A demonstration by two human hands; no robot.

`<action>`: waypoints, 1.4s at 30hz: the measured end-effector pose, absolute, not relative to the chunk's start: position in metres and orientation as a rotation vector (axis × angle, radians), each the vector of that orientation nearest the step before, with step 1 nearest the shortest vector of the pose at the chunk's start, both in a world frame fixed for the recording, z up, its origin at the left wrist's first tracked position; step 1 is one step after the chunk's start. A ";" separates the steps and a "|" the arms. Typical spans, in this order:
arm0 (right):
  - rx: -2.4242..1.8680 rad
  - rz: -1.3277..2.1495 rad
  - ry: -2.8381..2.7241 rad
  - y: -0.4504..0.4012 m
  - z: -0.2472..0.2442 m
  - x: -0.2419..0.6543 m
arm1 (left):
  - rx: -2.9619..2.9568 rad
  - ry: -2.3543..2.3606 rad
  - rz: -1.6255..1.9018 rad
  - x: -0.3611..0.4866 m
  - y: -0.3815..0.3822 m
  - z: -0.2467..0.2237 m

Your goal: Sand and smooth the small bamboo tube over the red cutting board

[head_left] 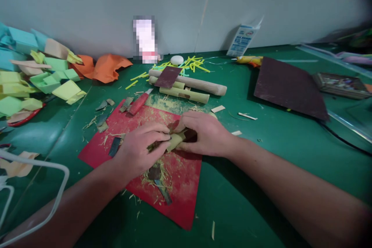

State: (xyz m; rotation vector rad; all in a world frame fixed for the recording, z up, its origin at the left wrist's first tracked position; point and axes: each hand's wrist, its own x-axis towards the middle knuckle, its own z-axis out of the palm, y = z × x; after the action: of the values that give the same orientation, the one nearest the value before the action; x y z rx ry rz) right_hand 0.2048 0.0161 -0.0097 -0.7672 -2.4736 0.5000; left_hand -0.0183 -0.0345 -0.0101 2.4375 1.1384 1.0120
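Note:
Low over a red sheet [186,186], my two hands meet on a short pale yellow-green piece of bamboo [176,142]. My right hand [205,133] is closed round its right end, where a dark hollow shows. The fingers of my left hand [143,145] are pinched at the other end. Something small and dark shows at the left fingertips, but its kind is hard to make out. Below the hands lie dark scraps [154,172] and pale shavings on the sheet. A red-handled knife [138,104] rests at the sheet's upper edge, apart from both hands.
Behind the hands lie bamboo tubes [196,95], a wooden rod [203,85] and a small piece of sandpaper [168,76]. Folded coloured papers [55,71] pile up at left. A large dark sandpaper sheet [286,87] and a box [341,85] stand right. White wire [62,170] crosses lower left.

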 end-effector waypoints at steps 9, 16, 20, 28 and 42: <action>-0.766 0.479 -2.464 0.015 -0.012 0.205 | 2.599 0.983 0.906 -0.027 -0.034 -0.003; -0.789 0.474 -2.480 0.016 -0.011 0.206 | 2.470 1.048 0.918 -0.027 -0.036 -0.004; -0.781 0.486 -2.476 0.015 -0.012 0.206 | 2.444 1.059 0.893 -0.027 -0.036 -0.005; -0.780 0.487 -2.468 0.015 -0.013 0.206 | 2.604 0.988 0.821 -0.026 -0.047 -0.009; -0.948 0.439 -2.450 0.009 -0.013 0.206 | 2.753 0.894 0.703 -0.024 -0.044 -0.005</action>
State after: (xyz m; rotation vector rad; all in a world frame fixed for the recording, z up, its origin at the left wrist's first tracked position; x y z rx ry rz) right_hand 0.2065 0.0094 -0.0131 -0.9476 -2.4500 0.4387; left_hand -0.0245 -0.0438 -0.0046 2.7530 0.8937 0.7030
